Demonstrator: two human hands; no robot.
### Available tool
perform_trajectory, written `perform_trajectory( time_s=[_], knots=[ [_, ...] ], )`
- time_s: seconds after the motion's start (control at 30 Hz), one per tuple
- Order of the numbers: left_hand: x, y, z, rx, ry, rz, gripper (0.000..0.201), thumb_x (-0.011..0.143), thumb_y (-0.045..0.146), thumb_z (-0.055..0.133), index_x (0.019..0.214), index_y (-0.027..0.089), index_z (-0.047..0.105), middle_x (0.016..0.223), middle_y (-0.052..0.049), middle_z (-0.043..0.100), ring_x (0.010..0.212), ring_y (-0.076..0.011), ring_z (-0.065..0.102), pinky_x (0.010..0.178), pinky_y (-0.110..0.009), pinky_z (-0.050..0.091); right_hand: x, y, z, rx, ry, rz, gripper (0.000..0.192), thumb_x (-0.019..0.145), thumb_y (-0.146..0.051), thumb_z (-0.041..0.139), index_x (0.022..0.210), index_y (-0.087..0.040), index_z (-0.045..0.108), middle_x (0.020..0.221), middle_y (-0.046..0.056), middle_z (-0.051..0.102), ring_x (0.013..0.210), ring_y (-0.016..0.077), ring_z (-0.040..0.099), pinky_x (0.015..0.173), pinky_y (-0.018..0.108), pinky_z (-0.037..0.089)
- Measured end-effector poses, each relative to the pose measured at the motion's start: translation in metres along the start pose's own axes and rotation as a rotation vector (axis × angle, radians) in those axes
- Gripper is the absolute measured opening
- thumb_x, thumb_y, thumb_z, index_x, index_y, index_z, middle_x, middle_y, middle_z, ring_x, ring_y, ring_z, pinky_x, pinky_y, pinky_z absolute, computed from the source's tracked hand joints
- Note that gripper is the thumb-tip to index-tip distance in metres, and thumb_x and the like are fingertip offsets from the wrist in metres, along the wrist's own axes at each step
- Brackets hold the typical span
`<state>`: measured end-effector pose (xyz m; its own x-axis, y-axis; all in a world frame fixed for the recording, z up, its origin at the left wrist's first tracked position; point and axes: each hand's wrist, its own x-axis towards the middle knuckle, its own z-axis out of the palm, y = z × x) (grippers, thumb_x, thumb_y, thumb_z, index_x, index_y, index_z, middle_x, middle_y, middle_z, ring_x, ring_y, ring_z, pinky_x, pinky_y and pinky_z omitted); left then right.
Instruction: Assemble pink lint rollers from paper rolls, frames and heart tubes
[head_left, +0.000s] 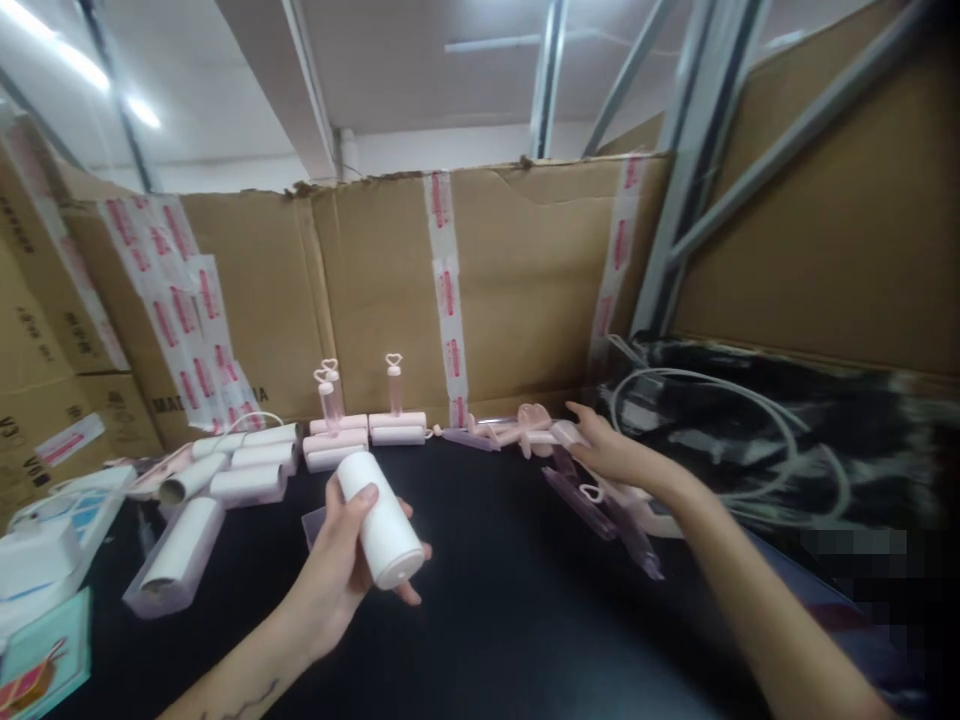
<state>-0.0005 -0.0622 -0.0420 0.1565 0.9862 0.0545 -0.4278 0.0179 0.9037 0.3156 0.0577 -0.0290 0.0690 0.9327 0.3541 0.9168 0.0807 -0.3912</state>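
My left hand (337, 545) is closed around a white paper roll (379, 525), which looks like a lint roller roll. The roll is tilted, its near end facing me, the thumb lying along its side. At the back right, my right hand (611, 450) reaches into a loose pile of pink plastic parts (514, 430). Its fingers are apart around a pale pink piece (568, 433); the far fingers are partly hidden. Just below that hand lie clear purplish plastic covers (589, 500) and a heart-shaped pink loop (592, 492).
Several white rolls (251, 482) are stacked at the left, one in a clear case (161, 600). Pink heart-topped handles (394, 385) stand upright at the back. Cardboard (375, 290) walls the black table (480, 620). A white cable (787, 420) coils over black plastic at right.
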Motion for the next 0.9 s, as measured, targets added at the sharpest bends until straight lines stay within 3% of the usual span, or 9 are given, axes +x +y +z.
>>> perform_trajectory(
  time_s=[0.07,0.13,0.2,0.27,0.37,0.47,0.6,0.9],
  knots=[
    [0.001,-0.005,-0.002,0.018,-0.005,0.055,0.039,0.084,0.039,0.053,0.112,0.029,0.028,0.086,-0.002,0.059,0.067,-0.0251,0.066,0.039,-0.031,0.053,-0.006,-0.02,-0.002,0.285,-0.056,-0.11,0.039,0.09,-0.024,0.034,0.126,-0.015,0.045,0.107,0.013,0.062,0.093,0.0234,0.062,0.073,0.03,0.05],
    [0.003,-0.01,-0.003,0.041,0.017,0.08,0.043,0.083,0.039,0.054,0.113,0.03,0.024,0.087,-0.002,0.058,0.066,-0.0244,0.066,0.04,-0.032,0.053,-0.022,-0.049,0.005,0.63,-0.211,-0.222,0.038,0.093,-0.034,0.027,0.122,-0.021,0.049,0.088,0.006,0.064,0.069,0.0171,0.062,0.056,0.026,0.049],
    [0.004,-0.017,-0.005,0.065,0.045,0.077,0.048,0.082,0.04,0.055,0.115,0.03,0.021,0.087,-0.002,0.057,0.066,-0.0243,0.065,0.041,-0.034,0.054,-0.048,-0.08,0.019,0.973,-0.371,-0.303,0.038,0.091,-0.042,0.035,0.118,-0.021,0.052,0.073,0.002,0.059,0.052,0.0129,0.054,0.044,0.023,0.043],
    [0.005,-0.024,-0.005,0.087,0.051,0.063,0.051,0.082,0.041,0.055,0.117,0.031,0.019,0.09,-0.002,0.056,0.07,-0.0246,0.065,0.045,-0.037,0.056,-0.078,-0.105,0.036,1.156,-0.399,-0.331,0.038,0.09,-0.047,0.038,0.111,-0.022,0.056,0.077,0.002,0.059,0.06,0.0129,0.056,0.052,0.024,0.047],
    [0.006,-0.037,-0.006,0.15,0.036,0.079,0.053,0.084,0.041,0.054,0.122,0.033,0.017,0.097,-0.003,0.054,0.08,-0.0225,0.063,0.055,-0.036,0.056,-0.11,-0.124,0.056,1.15,-0.37,-0.281,0.037,0.091,-0.049,0.037,0.109,-0.023,0.056,0.093,0.004,0.061,0.083,0.0159,0.059,0.074,0.028,0.05],
    [0.005,-0.049,-0.007,0.265,-0.003,0.15,0.055,0.085,0.036,0.054,0.125,0.03,0.017,0.102,-0.003,0.053,0.087,-0.0177,0.059,0.07,-0.031,0.054,-0.12,-0.123,0.065,1.07,-0.266,-0.275,0.035,0.092,-0.048,0.036,0.111,-0.024,0.053,0.108,0.005,0.058,0.096,0.0172,0.056,0.081,0.027,0.048],
    [0.002,-0.055,-0.007,0.334,-0.096,0.214,0.055,0.086,0.031,0.054,0.125,0.028,0.015,0.115,-0.006,0.051,0.1,-0.0166,0.057,0.087,-0.031,0.047,-0.116,-0.117,0.067,1.052,-0.226,-0.294,0.034,0.093,-0.047,0.034,0.11,-0.024,0.051,0.107,0.005,0.056,0.096,0.0167,0.055,0.08,0.024,0.048],
    [-0.003,-0.056,-0.008,0.46,-0.175,0.204,0.06,0.085,0.028,0.054,0.126,0.026,0.011,0.112,-0.006,0.052,0.097,-0.0161,0.057,0.086,-0.031,0.046,-0.122,-0.12,0.065,1.075,-0.185,-0.359,0.029,0.095,-0.043,0.032,0.11,-0.024,0.048,0.102,0.004,0.055,0.09,0.014,0.054,0.084,0.023,0.044]
  ],
)
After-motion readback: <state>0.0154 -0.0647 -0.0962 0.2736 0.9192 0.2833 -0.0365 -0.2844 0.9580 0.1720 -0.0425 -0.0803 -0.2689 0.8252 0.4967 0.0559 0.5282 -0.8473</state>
